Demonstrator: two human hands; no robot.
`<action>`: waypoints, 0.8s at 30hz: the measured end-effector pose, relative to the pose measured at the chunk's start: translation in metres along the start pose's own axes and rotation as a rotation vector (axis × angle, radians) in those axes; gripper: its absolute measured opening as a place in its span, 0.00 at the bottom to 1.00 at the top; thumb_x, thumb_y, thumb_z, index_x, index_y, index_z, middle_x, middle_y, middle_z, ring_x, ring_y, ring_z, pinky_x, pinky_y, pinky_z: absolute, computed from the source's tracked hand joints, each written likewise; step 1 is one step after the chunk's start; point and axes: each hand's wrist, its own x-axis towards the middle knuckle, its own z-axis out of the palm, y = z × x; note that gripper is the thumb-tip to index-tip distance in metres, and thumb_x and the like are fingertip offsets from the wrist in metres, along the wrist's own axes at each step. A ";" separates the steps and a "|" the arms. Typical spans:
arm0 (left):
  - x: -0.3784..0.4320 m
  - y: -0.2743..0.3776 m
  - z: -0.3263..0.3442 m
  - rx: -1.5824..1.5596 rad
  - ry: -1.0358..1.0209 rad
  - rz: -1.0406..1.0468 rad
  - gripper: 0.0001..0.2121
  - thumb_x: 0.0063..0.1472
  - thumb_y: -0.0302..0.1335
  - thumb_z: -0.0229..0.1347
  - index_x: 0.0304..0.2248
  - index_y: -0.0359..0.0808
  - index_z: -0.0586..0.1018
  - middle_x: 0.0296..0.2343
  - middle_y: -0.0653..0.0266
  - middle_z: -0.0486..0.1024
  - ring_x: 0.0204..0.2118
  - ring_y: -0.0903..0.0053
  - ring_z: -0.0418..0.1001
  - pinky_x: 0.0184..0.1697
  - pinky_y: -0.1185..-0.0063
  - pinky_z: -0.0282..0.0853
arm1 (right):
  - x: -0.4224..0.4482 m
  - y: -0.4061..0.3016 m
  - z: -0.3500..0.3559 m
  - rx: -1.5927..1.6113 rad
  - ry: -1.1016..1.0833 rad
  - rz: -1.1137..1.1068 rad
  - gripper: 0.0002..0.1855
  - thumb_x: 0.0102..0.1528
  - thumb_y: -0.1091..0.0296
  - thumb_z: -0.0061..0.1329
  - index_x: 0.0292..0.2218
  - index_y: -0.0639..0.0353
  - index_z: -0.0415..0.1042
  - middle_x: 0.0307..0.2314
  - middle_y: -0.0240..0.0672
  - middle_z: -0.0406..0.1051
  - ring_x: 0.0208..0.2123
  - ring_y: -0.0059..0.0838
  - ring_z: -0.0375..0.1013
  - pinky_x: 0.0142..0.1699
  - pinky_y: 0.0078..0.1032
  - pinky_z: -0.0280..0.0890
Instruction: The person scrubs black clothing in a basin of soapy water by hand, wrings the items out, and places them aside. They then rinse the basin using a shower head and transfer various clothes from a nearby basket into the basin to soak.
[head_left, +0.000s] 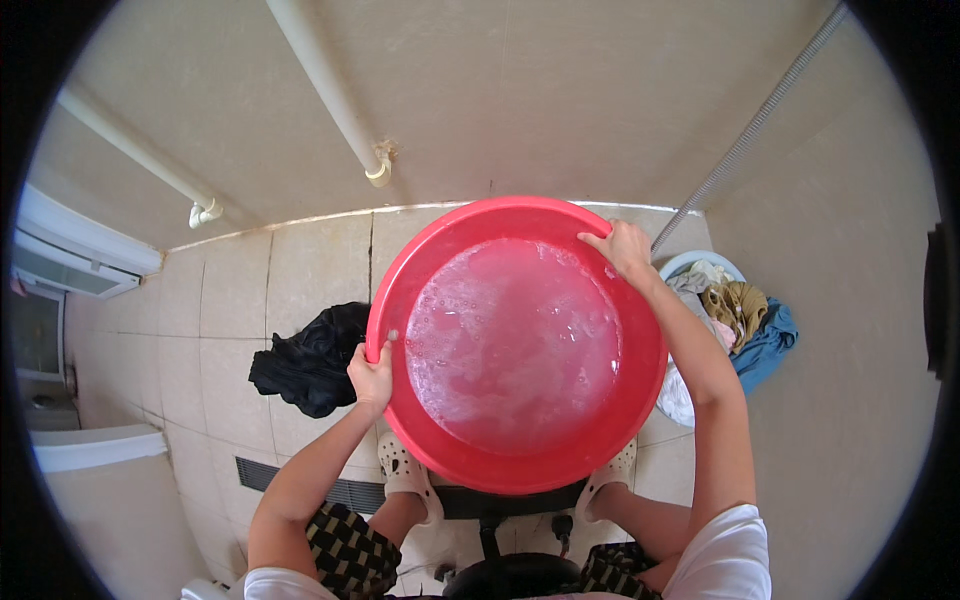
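Note:
A large red plastic basin (517, 478) is in front of me, above the tiled floor and between my feet. Soapy water (517, 352) with foam and small bubbles fills its lower part; the bottom is hidden. My left hand (373, 379) grips the rim at the left, thumb on the inner wall beside a small pale spot. At the upper right, my right hand (624, 246) holds the rim, fingers outside and thumb inside. Whether the basin touches the floor, I cannot tell.
Black clothing (311, 367) lies on the floor at left. Beyond my right forearm, a light-blue tub (694, 259) is heaped with clothes (739, 307). A metal shower hose (750, 135) hangs at the right. White pipes (330, 82) run down the wall. A floor drain grate (259, 474) lies lower left.

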 end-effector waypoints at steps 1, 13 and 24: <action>-0.004 -0.002 -0.002 0.001 -0.001 0.002 0.11 0.53 0.30 0.55 0.26 0.29 0.73 0.20 0.54 0.75 0.23 0.77 0.73 0.29 0.77 0.66 | -0.003 -0.003 -0.003 0.002 0.028 -0.016 0.30 0.42 0.37 0.51 0.27 0.61 0.73 0.21 0.45 0.72 0.28 0.43 0.72 0.36 0.35 0.66; -0.045 -0.017 -0.025 0.121 0.194 0.182 0.16 0.53 0.38 0.53 0.29 0.31 0.73 0.24 0.48 0.74 0.29 0.56 0.73 0.31 0.69 0.67 | -0.073 -0.027 -0.048 0.001 0.223 -0.123 0.27 0.44 0.42 0.52 0.25 0.63 0.72 0.19 0.48 0.71 0.24 0.45 0.72 0.31 0.35 0.67; 0.003 0.129 -0.027 0.266 -0.178 0.377 0.22 0.48 0.40 0.58 0.39 0.33 0.73 0.32 0.49 0.73 0.36 0.59 0.72 0.39 0.71 0.67 | -0.127 -0.018 -0.061 0.042 0.325 -0.173 0.24 0.44 0.44 0.52 0.24 0.61 0.72 0.18 0.46 0.71 0.23 0.45 0.72 0.30 0.36 0.66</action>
